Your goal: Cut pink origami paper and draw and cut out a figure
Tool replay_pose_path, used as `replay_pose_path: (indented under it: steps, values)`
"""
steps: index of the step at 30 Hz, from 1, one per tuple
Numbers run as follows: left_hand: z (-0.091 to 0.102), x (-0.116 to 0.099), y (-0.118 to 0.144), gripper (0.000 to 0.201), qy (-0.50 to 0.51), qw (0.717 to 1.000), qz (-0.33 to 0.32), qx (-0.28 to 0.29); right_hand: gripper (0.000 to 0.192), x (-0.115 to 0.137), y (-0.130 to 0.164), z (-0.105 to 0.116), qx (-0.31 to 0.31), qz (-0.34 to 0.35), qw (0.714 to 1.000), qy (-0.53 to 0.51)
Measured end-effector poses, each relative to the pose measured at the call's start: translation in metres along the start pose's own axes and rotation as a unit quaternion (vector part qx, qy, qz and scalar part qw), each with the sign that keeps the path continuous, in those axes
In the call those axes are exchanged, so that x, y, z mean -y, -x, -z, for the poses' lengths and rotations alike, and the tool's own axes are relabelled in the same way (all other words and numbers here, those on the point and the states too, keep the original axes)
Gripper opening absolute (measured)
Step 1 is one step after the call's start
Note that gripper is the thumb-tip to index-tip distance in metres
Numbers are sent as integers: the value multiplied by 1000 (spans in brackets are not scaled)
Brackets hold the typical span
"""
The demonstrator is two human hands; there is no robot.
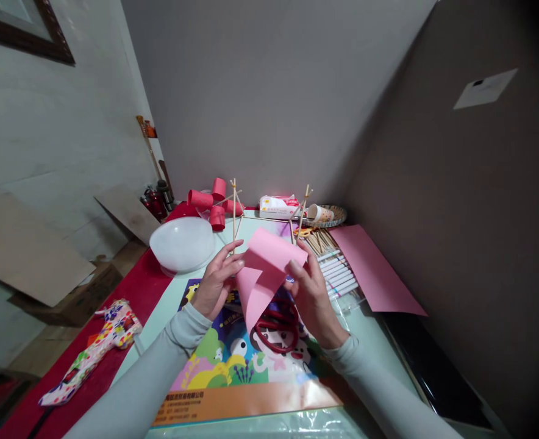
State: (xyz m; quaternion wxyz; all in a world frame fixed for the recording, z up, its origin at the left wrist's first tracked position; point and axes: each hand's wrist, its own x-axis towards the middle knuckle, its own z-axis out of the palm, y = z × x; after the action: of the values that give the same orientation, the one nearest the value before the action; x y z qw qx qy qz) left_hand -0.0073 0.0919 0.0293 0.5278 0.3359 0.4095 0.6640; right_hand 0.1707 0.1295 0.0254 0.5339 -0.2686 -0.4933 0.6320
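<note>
Both hands hold a pink paper sheet (264,271) curled into a cone shape above the table. My left hand (214,283) pinches its left edge with fingers and thumb. My right hand (313,299) grips the right edge, thumb on top. Red-handled scissors (278,329) lie under the paper on a colourful cartoon paper pack (233,366). Behind the paper stand thin wooden sticks (233,210).
A white bowl (182,244) sits at the left, red paper rolls (212,204) behind it. A row of marker pens (338,274) and another pink sheet (374,271) lie at the right. A floral glue gun (91,353) rests on the red cloth. A tissue pack (278,206) and paper plate (331,214) stand by the wall.
</note>
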Motion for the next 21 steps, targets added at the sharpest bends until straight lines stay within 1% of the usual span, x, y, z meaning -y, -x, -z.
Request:
replay_pose_path:
  steps: [2, 4, 5, 7, 9, 10, 11, 12, 15, 16, 19, 21]
  values:
    - [1, -2, 0, 66, 15, 999, 30, 20, 56, 5, -3, -2, 15, -28, 998, -63]
    - [0, -2, 1, 69, 24, 997, 64, 35, 52, 8, -5, -2, 33, -38, 995, -85]
    - [0, -2, 2, 71, 29, 996, 76, 39, 53, 9, -5, -2, 38, -39, 995, -84]
    - [-1, -2, 3, 72, 32, 994, 91, 48, 62, 9, -5, -2, 46, -37, 996, -71]
    - [-2, -1, 3, 68, 23, 993, 95, 60, 73, 7, -4, -1, 56, -23, 997, -41]
    - [-2, -1, 3, 65, 16, 993, 98, 68, 75, 5, -3, -1, 64, -16, 998, -19]
    - [-2, 0, 3, 62, 9, 992, 99, 73, 73, 3, -2, -1, 75, -14, 997, 5]
    - [-2, 0, 2, 59, 4, 992, 98, 76, 67, 1, -2, -1, 83, -17, 996, 27]
    - [0, 1, 0, 49, -5, 993, 89, 81, 38, -6, -3, 3, 99, -32, 992, 77]
    - [1, 1, 0, 46, -10, 993, 85, 82, 31, -7, -4, 5, 101, -29, 991, 88]
    - [3, 4, 0, 37, -38, 994, 66, 80, 20, -7, -7, 11, 98, -2, 989, 112]
    - [5, 5, 1, 32, -74, 994, 38, 65, 17, -4, -8, 14, 99, 14, 988, 121]
